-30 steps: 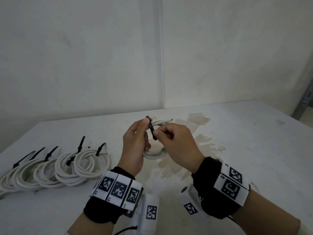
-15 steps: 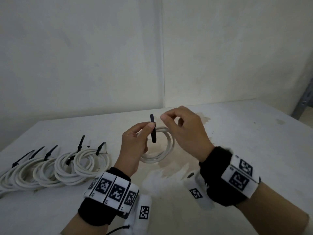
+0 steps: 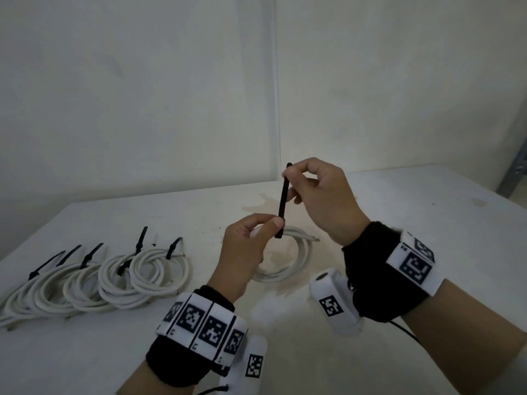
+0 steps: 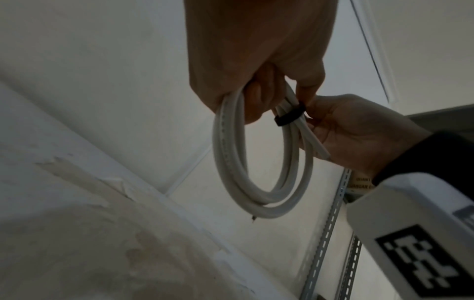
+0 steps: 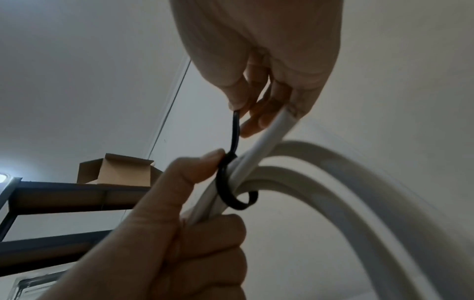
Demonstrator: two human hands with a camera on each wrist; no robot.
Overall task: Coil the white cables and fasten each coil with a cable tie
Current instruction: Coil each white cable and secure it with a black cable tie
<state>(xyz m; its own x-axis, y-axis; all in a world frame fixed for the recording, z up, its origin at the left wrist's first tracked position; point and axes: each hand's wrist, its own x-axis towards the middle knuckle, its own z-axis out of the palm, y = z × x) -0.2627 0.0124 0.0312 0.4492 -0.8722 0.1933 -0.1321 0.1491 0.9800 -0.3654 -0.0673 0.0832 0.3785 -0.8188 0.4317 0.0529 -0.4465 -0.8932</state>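
Observation:
A white cable coil point(image 3: 288, 269) hangs from my left hand point(image 3: 268, 227), whose thumb presses the head of a black cable tie point(image 3: 283, 201). The tie's loop point(image 5: 232, 192) wraps loosely round the coil's strands point(image 5: 333, 162). Above it, my right hand point(image 3: 289, 175) pinches the tie's tail, which runs straight up from the head. In the left wrist view the coil point(image 4: 231, 162) dangles below my left hand's fingers, with the tie point(image 4: 290, 117) across its top and my right hand point(image 4: 359, 134) beside it. In the right wrist view my right hand's fingertips point(image 5: 238, 103) hold the tail end.
Several tied white coils point(image 3: 114, 275) with black tie tails lie in a row at the table's point(image 3: 399, 212) left. A stain marks the tabletop behind my hands. A metal rack point(image 3: 513, 178) stands at the far right; a shelf with a cardboard box point(image 5: 115, 170) shows in the right wrist view.
My right hand has let go of the tie near the coil, taken its tail and drawn it upward. The left hand has stayed on the coil and tie head.

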